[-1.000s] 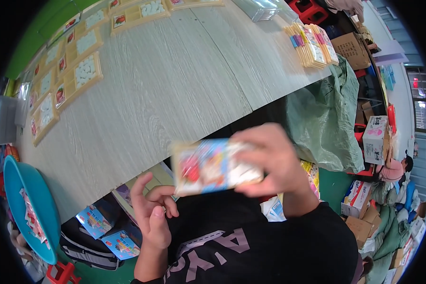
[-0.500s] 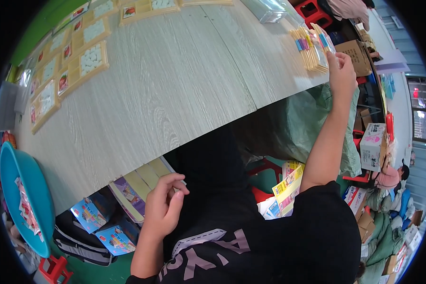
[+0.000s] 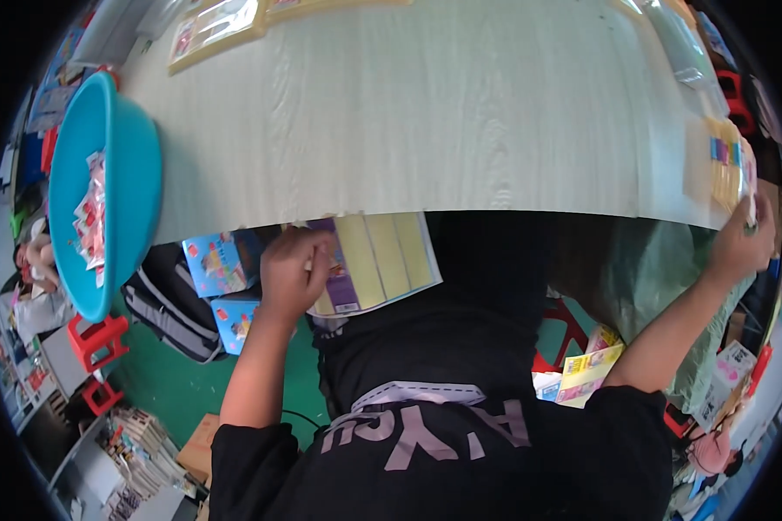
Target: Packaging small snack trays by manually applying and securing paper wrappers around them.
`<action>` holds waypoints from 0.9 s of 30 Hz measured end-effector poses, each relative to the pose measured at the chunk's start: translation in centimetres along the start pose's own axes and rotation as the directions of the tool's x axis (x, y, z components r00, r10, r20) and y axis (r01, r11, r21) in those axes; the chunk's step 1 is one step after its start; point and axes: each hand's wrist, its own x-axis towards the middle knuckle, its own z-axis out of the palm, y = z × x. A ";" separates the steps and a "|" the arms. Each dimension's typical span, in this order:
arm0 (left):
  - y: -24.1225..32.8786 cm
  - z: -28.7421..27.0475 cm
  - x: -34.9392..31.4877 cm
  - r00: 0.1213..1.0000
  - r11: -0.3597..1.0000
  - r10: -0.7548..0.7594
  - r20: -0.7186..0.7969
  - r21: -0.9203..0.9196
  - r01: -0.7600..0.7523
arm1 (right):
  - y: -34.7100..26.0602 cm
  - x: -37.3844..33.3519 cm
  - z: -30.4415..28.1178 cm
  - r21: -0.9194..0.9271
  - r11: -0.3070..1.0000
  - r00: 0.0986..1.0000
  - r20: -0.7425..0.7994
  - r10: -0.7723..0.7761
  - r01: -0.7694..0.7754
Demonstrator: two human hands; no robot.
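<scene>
My left hand (image 3: 290, 271) is closed, fingers curled, at the left end of the printed card sheets (image 3: 378, 260) over my lap. These sheets have pale yellow strips and a purple one. Whatever the curled fingers hold, if anything, is hidden. My right hand (image 3: 742, 241) reaches to the table's far right edge, its fingers pinched together beside a row of flat, cream-coloured packs (image 3: 725, 165) with coloured labels. A small pale piece shows at those fingertips, too blurred to name.
A turquoise basin (image 3: 135, 191) with pink-and-white packets stands left of the pale wooden table (image 3: 426, 113). Cream trays (image 3: 219, 33) lie at the back left, clear plastic cases (image 3: 676, 48) at the back right. Blue boxes (image 3: 222, 265), a backpack (image 3: 174, 300) and red stools (image 3: 100, 343) are below.
My view has swung left and downward, bringing the basin and lap sheets further in. My left hand has curled and come over the sheets' left end; my right hand stays by the packs.
</scene>
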 end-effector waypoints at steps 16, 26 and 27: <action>-7.1 1.1 0.1 0.962 0.954 -0.268 -0.061 0.120 0.274 | -38.2 -12.5 -2.4 0.941 0.319 0.588 0.320 -0.743 -0.109; -5.2 1.2 0.8 0.956 0.965 -0.262 -0.132 -0.063 0.256 | -40.3 -13.1 -0.4 0.951 0.283 0.686 0.289 -0.668 -0.125; -5.3 1.3 0.9 0.967 0.987 -0.161 -0.198 -0.027 0.158 | -40.3 -13.2 -0.2 0.955 0.276 0.708 0.270 -0.652 -0.110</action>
